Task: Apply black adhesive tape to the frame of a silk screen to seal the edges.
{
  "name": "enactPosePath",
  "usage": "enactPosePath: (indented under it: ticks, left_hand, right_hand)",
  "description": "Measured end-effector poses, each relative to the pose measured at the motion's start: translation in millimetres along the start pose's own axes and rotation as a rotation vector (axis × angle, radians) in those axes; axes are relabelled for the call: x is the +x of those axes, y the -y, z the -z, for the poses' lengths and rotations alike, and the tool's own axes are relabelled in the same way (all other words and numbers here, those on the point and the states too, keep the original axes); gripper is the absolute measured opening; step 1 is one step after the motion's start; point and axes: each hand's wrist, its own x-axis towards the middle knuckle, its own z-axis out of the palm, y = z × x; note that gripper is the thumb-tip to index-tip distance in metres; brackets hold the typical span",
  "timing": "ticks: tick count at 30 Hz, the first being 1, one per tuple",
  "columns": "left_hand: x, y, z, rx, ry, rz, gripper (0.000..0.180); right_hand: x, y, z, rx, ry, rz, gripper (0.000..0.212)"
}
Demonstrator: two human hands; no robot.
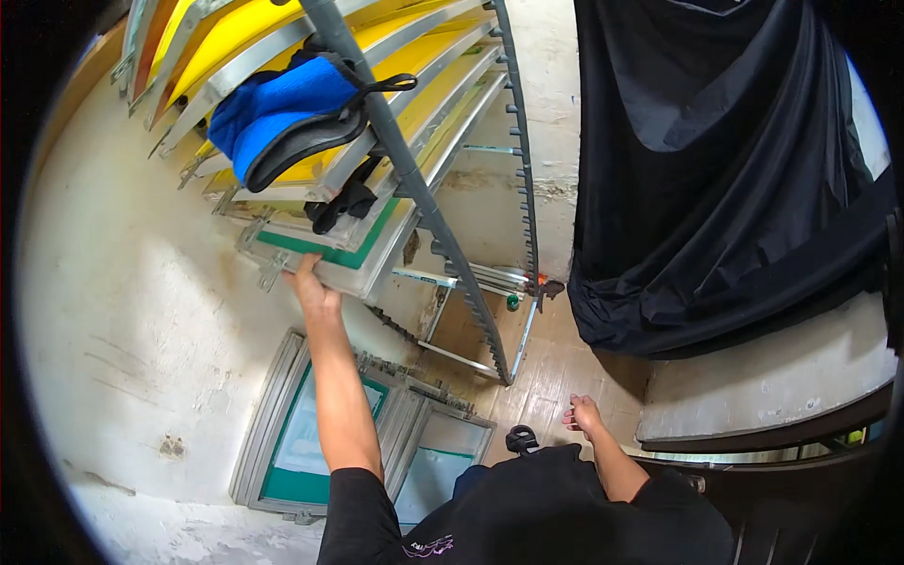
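Observation:
My left hand (315, 287) is closed on the front edge of a screen printing frame (350, 277), with the thumb on top and the other fingers hidden beneath. The frame has a pale metal border, a green band inside it and clamps at its left edge. It lies low in a tall grey rack (414, 179), under several frames with yellow mesh (405, 42). My right hand (584, 415) hangs over the floor at my right side, fingers loosely bent and apart, with nothing visible in it.
A blue and black cloth item (282, 118) hangs at the rack's front post. More green-edged frames (268, 424) lean against the white wall (122, 311) at lower left. Black fabric (697, 188) drapes at right. Dark curved furniture (782, 490) stands at lower right.

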Motion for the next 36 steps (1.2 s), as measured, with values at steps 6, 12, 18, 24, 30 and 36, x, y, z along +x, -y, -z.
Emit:
enactPosePath:
  ticks: [6, 12, 18, 24, 30, 36]
  left_hand:
    - [8, 23, -25, 0.056, -0.030, -0.052, 0.058]
    - [4, 30, -48, 0.047, 0.068, -0.079, 0.071]
    - [-18, 5, -31, 0.227, 0.071, 0.207, 0.100]
    - [-41, 17, 81, 0.339, 0.320, 0.292, 0.096]
    - [-188, 59, 327, 1.029, 0.484, 0.699, 0.028]
    - [-410, 0, 578, 0.989, -0.230, 1.051, 0.028]
  right_hand:
    - [-7, -10, -6, 0.036, -0.027, 0.028, 0.039]
    - [-12, -46, 4, 0.030, -0.086, -0.018, 0.040]
    - [-9, -70, 2, 0.002, -0.063, -0.041, 0.044]
    - [7, -119, -7, 0.012, -0.078, -0.087, 0.045]
    - [32, -260, 5, -0.573, -0.094, -0.089, 0.046]
    - [54, -384, 39, -1.106, 0.193, 0.225, 0.045]
